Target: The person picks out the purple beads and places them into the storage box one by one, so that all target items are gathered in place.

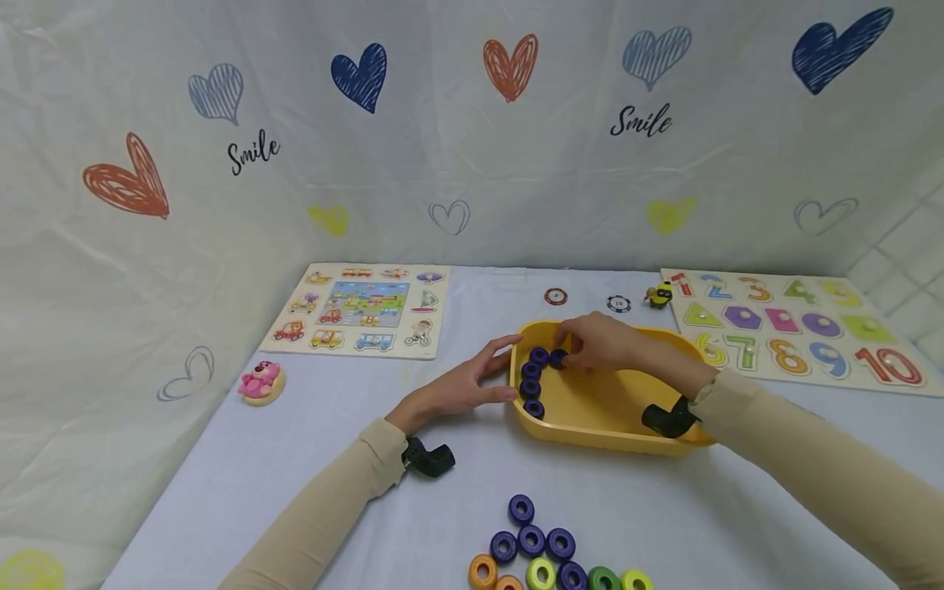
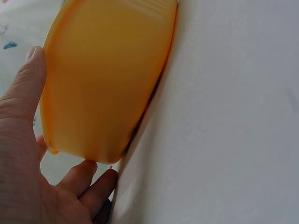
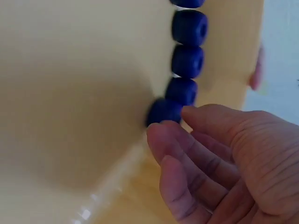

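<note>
A yellow tray [image 1: 590,393] holds several dark purple ring beads [image 1: 529,388] lined up along its left end. My left hand [image 1: 460,385] rests against the outside of that end, thumb and fingers spread; the left wrist view shows the thumb [image 2: 30,79] along the rim and fingertips at the wall. Inside the tray, my right hand [image 1: 601,342] pinches one purple ring bead [image 1: 558,358] at the far left corner. In the right wrist view this bead [image 3: 162,112] meets the end of the row, its near side partly hidden by the fingertips.
Loose purple, orange, yellow and green ring beads [image 1: 531,541] lie at the front edge of view. Behind stand a vehicle puzzle board [image 1: 361,311], a number puzzle board [image 1: 796,328], two poker chips [image 1: 556,297] and a bee figure [image 1: 659,295]. A pink bear toy [image 1: 261,383] sits left.
</note>
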`<action>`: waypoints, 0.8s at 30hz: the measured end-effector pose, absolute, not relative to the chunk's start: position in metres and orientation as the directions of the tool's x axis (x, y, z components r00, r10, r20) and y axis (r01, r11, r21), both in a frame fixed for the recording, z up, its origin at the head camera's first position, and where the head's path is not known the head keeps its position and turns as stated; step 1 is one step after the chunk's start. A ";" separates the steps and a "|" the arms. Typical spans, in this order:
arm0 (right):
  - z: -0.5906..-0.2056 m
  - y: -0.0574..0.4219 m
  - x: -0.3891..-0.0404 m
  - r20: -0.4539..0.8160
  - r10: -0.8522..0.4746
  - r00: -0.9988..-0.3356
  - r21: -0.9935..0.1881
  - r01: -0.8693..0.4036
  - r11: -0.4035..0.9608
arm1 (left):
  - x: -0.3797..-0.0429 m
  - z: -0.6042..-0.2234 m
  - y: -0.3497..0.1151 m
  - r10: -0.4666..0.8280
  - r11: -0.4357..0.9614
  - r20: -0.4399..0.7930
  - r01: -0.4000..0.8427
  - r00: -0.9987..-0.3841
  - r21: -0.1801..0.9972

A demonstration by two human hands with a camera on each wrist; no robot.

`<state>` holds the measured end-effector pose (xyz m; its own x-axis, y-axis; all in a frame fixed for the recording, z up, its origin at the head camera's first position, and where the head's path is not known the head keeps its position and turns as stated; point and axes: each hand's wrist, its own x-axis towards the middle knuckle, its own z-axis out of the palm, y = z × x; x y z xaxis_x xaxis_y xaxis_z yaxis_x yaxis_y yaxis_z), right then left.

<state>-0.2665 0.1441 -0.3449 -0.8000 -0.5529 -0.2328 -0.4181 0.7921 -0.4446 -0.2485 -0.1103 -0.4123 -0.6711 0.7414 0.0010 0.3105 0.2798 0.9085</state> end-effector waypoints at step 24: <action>-0.351 0.123 -0.128 -0.147 -0.782 -0.606 -0.548 -0.608 0.575 | -0.254 -0.417 -0.107 0.734 0.274 0.021 0.323 -0.679 0.906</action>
<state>-0.1280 0.1232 -0.3511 -0.6061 -0.7816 -0.1474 -0.6080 0.5747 -0.5478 -0.2537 -0.1067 -0.4174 -0.6786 0.7342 0.0205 0.3234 0.2735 0.9059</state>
